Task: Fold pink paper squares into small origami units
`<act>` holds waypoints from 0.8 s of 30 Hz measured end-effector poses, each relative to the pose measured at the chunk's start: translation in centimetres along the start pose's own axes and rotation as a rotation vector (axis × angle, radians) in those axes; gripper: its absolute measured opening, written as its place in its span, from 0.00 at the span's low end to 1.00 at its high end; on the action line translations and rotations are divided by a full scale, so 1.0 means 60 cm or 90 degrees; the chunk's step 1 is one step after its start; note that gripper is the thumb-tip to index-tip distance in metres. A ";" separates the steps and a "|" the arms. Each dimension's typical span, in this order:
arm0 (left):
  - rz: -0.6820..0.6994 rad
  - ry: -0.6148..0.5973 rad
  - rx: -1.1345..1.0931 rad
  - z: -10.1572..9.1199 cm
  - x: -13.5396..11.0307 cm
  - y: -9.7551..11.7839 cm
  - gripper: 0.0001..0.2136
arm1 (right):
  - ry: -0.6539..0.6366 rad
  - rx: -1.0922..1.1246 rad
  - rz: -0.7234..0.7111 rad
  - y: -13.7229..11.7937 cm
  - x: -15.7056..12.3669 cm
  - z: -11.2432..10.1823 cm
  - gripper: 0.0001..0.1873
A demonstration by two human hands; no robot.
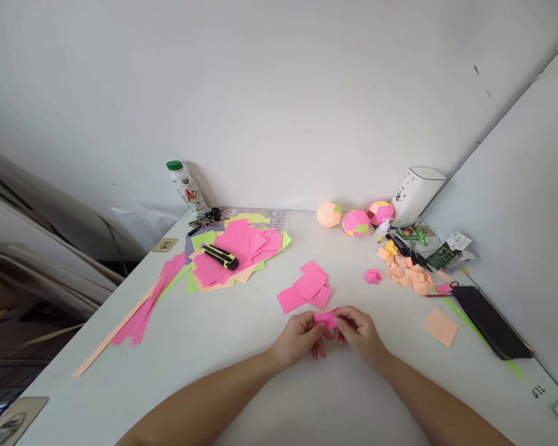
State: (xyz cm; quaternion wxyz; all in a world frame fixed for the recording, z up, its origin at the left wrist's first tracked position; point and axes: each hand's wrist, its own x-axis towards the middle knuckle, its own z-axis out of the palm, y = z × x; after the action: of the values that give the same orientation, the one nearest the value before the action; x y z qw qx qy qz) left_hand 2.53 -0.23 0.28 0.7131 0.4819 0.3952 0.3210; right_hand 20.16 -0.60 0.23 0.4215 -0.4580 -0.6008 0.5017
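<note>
A small pink paper piece [324, 319] is held between my two hands above the table's near middle. My left hand [299, 337] pinches its left end, thumb in front. My right hand [359, 331] grips the right end with thumb and fingertips. Just beyond the hands lie several loose pink paper squares [310, 286], overlapping one another. To their right sits a folded pink paper unit [372, 276]. Farther right is a heap of folded peach paper units [409, 272], with a flat peach square [440, 326] nearer to me.
A yellow-and-black box cutter [221, 256] rests on a pile of coloured paper [242, 241]. Paper strips [153, 303] lie at left. A white bottle [186, 188], paper balls [356, 223], a white container [417, 195] and a black pouch [490, 322] stand or lie around the edges.
</note>
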 end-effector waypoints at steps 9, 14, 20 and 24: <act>-0.001 -0.005 -0.044 -0.002 0.003 -0.003 0.17 | 0.009 0.043 -0.006 0.007 -0.004 0.000 0.09; 0.015 -0.009 -0.073 -0.006 0.003 -0.002 0.17 | -0.023 0.113 0.012 0.003 0.000 0.003 0.14; 0.021 -0.016 -0.063 -0.004 0.002 0.001 0.16 | -0.108 0.019 -0.006 -0.017 0.004 0.002 0.08; 0.032 -0.014 -0.034 -0.001 -0.003 0.002 0.15 | -0.110 0.005 -0.004 -0.016 0.002 0.003 0.08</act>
State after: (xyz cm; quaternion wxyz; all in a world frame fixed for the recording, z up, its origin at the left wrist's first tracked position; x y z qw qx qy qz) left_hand 2.41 -0.31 0.40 0.7218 0.4759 0.3662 0.3440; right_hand 19.84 -0.61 1.15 0.3712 -0.4095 -0.6343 0.5406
